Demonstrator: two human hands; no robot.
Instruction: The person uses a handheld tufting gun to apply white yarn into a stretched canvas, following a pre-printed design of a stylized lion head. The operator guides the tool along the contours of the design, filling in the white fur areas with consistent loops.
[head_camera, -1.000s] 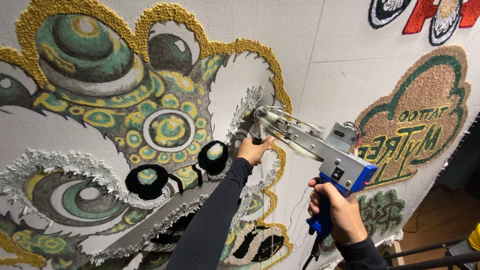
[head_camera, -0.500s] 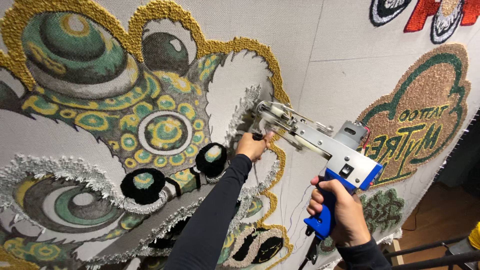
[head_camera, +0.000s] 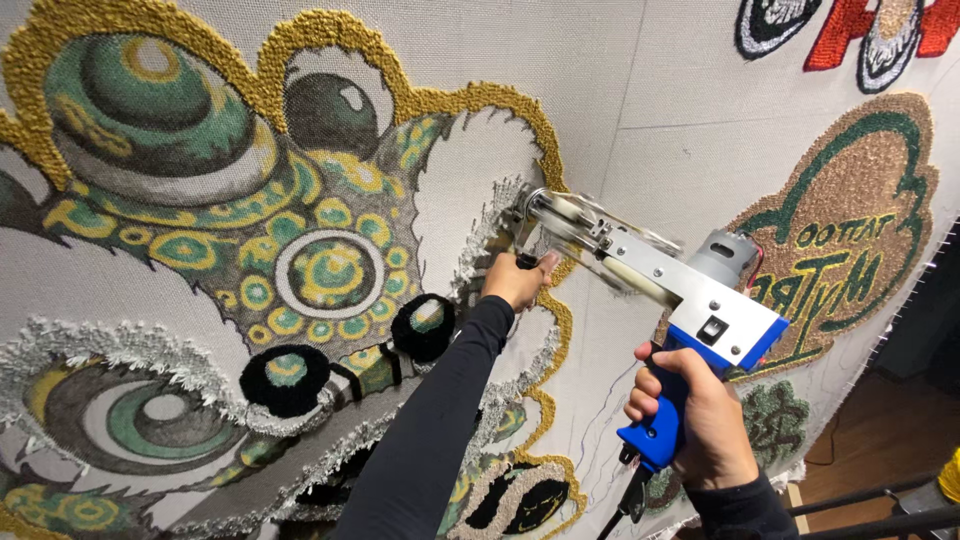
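Observation:
A blue and silver tufting gun (head_camera: 660, 290) points its needle end at a stretched grey cloth (head_camera: 640, 120) that bears a tufted lion-dance face in green, gold and black. My right hand (head_camera: 695, 415) grips the gun's blue rear handle. My left hand (head_camera: 518, 280) is closed on the black front handle under the gun's nose, close to the cloth. The needle tip sits by a white tufted patch edged with gold yarn (head_camera: 500, 110). Both arms wear dark sleeves.
An oval brown and green tufted emblem (head_camera: 850, 220) lies on the cloth to the right. Red, black and white tufted shapes (head_camera: 850, 30) sit at the top right. A wooden floor and dark metal bars (head_camera: 870, 500) show at the lower right, past the cloth's edge.
The gun and both hands have shifted a little up and to the left along the white patch's edge. Both grips are unchanged.

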